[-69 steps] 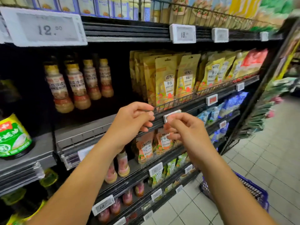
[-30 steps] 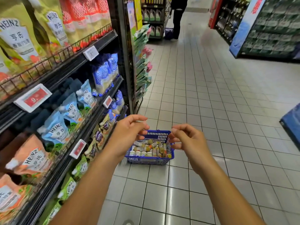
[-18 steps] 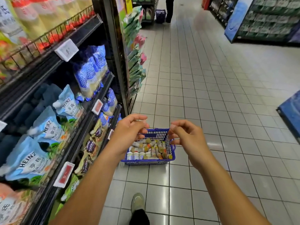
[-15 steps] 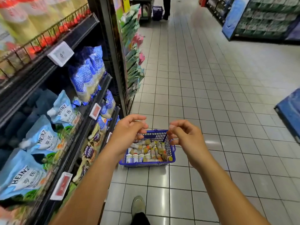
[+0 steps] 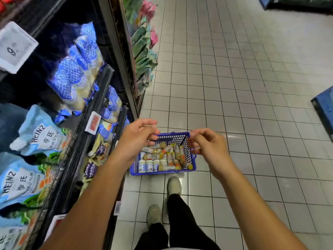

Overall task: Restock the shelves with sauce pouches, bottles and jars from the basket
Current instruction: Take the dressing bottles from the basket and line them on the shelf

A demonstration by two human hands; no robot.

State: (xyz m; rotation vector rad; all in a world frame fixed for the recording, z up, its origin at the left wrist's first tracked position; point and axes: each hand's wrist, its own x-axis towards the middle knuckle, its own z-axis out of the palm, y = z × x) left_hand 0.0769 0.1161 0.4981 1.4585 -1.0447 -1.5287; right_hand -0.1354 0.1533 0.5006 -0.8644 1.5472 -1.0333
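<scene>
Blue basket (image 5: 171, 138) on floor (image 5: 234, 105) beside shelves (image 5: 100, 83); bottles (image 5: 169, 156) lie loose inside, jars (image 5: 149, 165) stand along near wall. Over it hover left hand (image 5: 137, 138) and right hand (image 5: 207, 147), fingers loosely curled, empty. Bottles probably rigid, slick, breakable: grip round the body, below the cap.

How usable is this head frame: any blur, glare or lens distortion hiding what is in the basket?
Head view: the wide-angle lens curves the floor tiles; motion blur smears the hanging packets and the price tag; a glare patch lies on the tiles right of the basket; the bottles inside are fairly sharp, their labels too small to read.
</scene>
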